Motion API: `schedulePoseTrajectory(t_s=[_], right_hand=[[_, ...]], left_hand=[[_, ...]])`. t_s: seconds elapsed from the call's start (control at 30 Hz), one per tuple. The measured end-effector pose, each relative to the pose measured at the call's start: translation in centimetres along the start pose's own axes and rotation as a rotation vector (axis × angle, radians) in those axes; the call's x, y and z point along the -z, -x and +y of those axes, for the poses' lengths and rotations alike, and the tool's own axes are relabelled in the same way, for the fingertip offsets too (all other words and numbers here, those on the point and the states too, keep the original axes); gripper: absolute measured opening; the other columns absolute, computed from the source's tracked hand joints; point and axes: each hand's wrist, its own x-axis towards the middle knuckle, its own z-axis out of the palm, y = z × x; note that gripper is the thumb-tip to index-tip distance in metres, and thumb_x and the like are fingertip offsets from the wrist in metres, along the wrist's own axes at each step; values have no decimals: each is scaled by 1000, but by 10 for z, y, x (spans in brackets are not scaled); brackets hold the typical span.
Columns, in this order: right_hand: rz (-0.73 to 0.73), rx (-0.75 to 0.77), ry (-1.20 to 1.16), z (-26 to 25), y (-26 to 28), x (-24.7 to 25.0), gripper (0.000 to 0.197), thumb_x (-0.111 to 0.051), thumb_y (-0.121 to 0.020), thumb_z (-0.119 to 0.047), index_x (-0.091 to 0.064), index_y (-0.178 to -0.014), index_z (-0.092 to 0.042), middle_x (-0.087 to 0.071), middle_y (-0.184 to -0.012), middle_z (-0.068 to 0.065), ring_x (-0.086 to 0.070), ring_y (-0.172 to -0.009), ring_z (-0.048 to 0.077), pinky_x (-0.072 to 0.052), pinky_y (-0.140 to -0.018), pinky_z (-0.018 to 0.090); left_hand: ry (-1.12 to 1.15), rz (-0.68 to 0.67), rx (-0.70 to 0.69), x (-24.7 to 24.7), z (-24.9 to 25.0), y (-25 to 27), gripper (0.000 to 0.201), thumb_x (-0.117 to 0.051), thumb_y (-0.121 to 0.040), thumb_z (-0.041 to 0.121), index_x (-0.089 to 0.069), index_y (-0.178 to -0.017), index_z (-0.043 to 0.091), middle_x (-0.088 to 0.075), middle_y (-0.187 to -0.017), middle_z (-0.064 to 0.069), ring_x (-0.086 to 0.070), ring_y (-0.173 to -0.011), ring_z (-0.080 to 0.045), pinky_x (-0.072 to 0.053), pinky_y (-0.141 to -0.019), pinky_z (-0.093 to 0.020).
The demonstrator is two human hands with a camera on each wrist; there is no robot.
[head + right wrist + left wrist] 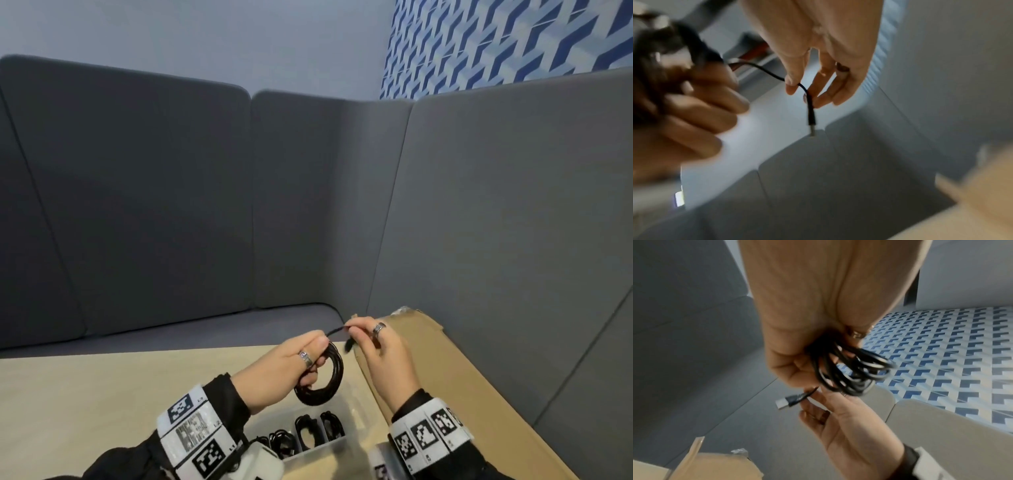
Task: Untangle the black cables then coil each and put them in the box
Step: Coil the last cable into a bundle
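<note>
Low centre of the head view, the left hand (287, 368) clutches the coil (322, 380) over the box (337, 445); the right hand (380, 353) pinches the plug end (811, 120). The cable looks light, limp and springy, so hold all loops together.

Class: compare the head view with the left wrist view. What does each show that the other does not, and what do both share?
Only the head view shows the clear box on the table, with coiled black cables already inside, and the marker bands on both wrists.

Only the left wrist view shows the plug clearly, with its metal tip bare beyond the right hand's fingers.

Both show the left hand gripping the coiled cable, the right hand pinching its free end, the cardboard and the grey sofa.
</note>
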Motion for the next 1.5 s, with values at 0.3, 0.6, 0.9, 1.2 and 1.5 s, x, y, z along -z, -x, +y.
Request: schedulePoseTrajectory(t_s=[0.3,0.6,0.9,1.2,1.5], right_hand=[[-110,-608,-1020,-29,15,-2,19,-45,-95,-5,-57,-105,6,-68,-82,19,-70,-69,22,-58,-61,28],[-86,-677,-1048,-29,7,-2,18,-47,-96,-9,-60,-101,1,-67,-83,15,-70,-69,24,-59,-62,31],[-303,-843,-1202,-35,15,-9,21,-40,-98,-7,-59,-96,2,-70,-74,18,-69,-62,23,-59,-65,38],[-520,-549,-754,-39,16,-10,52,-76,-69,-26,-43,-107,-12,-61,-89,0,-59,-83,15,-47,-72,31],[-397,39,145,-38,5,14,12,-46,-97,-27,-53,-96,-18,-45,-66,-12,-46,-59,-1,-35,-57,16]], left_hand=[[-280,236,-1,-3,-3,-12,27,-30,-100,30,-42,-80,18,-33,-83,3,-36,-73,-8,-33,-74,-18],[-161,205,95,7,-7,-19,29,-30,-101,31,-43,-80,18,-43,-71,9,-32,-50,-4,-31,-61,-19],[156,156,146,1,-13,-22,27,-33,-101,26,-48,-79,19,-56,-61,14,-52,-60,1,-40,-65,-16],[-60,189,68,0,-12,-25,28,-36,-99,27,-51,-80,14,-52,-73,2,-48,-69,-10,-42,-73,-24],[189,314,116,19,-7,-24,26,-37,-100,22,-42,-77,13,-36,-61,4,-34,-48,-7,-33,-54,-19]])
